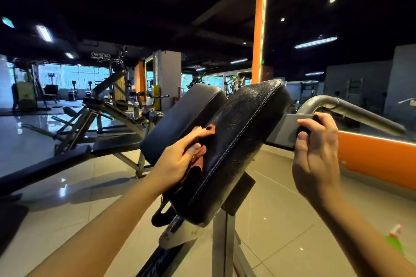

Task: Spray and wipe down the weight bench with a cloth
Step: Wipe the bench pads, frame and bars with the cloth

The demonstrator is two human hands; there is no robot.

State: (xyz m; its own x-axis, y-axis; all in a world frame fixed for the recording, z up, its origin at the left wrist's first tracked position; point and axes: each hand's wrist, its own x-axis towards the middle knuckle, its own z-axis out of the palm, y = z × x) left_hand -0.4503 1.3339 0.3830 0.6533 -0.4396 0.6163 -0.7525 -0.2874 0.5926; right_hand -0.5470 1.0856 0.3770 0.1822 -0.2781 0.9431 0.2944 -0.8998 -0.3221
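Two black padded cushions of the weight bench stand tilted before me; the nearer pad (243,141) has pale stitching along its edge. My left hand (180,159) presses a reddish-brown cloth (198,164) against the nearer pad's left face, in the gap beside the farther pad (180,117). My right hand (315,153) grips the black end of the bench's grey metal handle (351,110) on the right. A green spray bottle (394,238) with a red and white nozzle stands on the floor at lower right.
The bench's grey steel post (221,243) and frame run down to the glossy tiled floor. Other gym machines (108,101) and a flat black bench (45,168) stand to the left. An orange-framed mirror wall (371,159) runs along the right.
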